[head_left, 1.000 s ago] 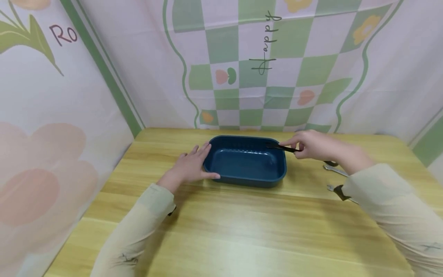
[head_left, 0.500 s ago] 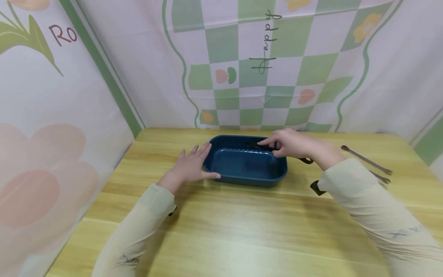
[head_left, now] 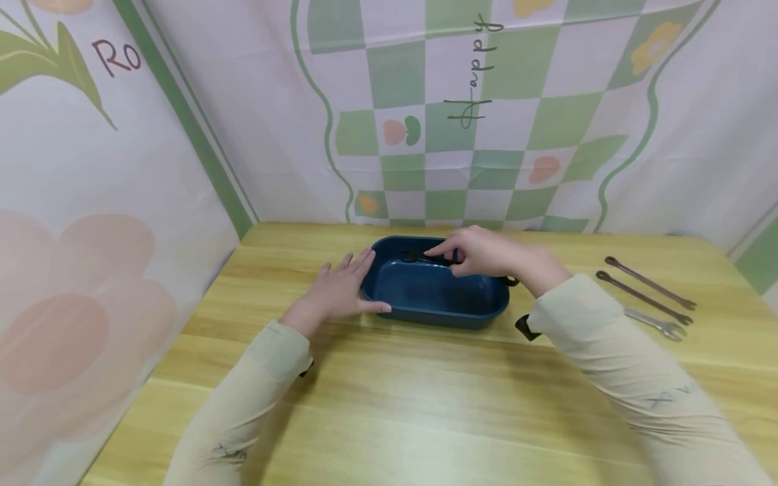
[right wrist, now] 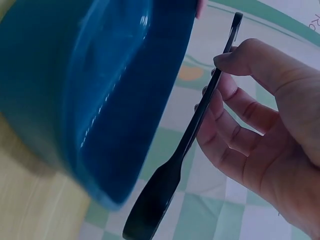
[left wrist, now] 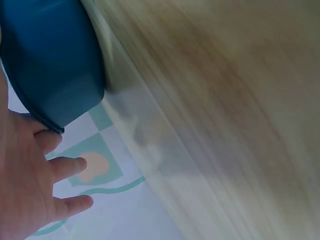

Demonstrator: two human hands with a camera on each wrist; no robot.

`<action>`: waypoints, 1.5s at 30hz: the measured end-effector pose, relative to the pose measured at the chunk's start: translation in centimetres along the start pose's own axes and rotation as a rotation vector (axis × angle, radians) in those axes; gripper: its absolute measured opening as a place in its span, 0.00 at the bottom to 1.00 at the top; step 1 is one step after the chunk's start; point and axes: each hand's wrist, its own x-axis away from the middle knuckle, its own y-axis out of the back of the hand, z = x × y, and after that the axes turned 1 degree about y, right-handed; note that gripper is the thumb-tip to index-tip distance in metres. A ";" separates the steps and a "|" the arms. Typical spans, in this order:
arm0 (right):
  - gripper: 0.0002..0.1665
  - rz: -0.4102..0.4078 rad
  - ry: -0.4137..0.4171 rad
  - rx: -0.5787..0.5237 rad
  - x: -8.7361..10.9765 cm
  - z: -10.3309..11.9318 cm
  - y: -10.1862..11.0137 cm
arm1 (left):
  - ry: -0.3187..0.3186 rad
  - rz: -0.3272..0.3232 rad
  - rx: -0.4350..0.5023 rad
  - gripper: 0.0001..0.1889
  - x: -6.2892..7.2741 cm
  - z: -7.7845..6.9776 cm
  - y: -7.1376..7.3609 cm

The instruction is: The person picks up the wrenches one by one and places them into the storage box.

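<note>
A dark blue rectangular tray (head_left: 434, 290) stands at the back of the wooden table. At its left end my left hand (head_left: 333, 291) rests with fingers spread and straight; the thumb lies along the front rim. In the left wrist view, fingertips (left wrist: 49, 141) touch the tray's edge. My right hand (head_left: 483, 251) pinches a black wrench (right wrist: 159, 195) between thumb and fingers over the tray's back side. The wrench's open end points left and its ring end sticks out past the wrist side. The right wrist view shows it level with the tray's rim.
To the right on the table (head_left: 389, 398) lie two dark wrenches, one farther back (head_left: 649, 282) and one nearer (head_left: 644, 297), and a silver wrench (head_left: 656, 325) partly behind the right sleeve. A patterned curtain (head_left: 450, 162) hangs right behind the table's back edge.
My right hand has moved left with the black wrench, from the tray's right end to over its back side. The wrenches on the right have come out from behind the sleeve. My left hand stays put.
</note>
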 end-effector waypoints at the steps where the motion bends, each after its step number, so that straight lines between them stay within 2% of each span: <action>1: 0.31 -0.002 0.006 -0.004 -0.2 0.1 -0.1 | 0.001 0.005 0.008 0.63 0.0 0.0 0.1; 5: 0.31 -0.008 0.022 -0.006 -0.9 0.4 -0.5 | 0.002 0.024 0.055 0.63 0.0 0.0 0.4; 12: 0.31 0.004 0.042 0.012 -1.8 0.7 -1.7 | 0.025 0.016 0.091 0.66 -0.2 -0.2 0.6; 19: 0.30 0.038 0.009 0.032 -2.4 1.0 -2.9 | 0.029 0.026 0.107 0.66 -0.3 -0.2 0.4; 30: 0.29 0.068 0.013 0.042 -2.9 0.9 -5.0 | 0.014 0.007 0.083 0.66 -0.6 -0.1 -0.1; 45: 0.26 0.104 0.028 0.054 -3.5 0.7 -6.5 | 0.023 -0.012 0.087 0.66 -0.4 -0.4 -0.2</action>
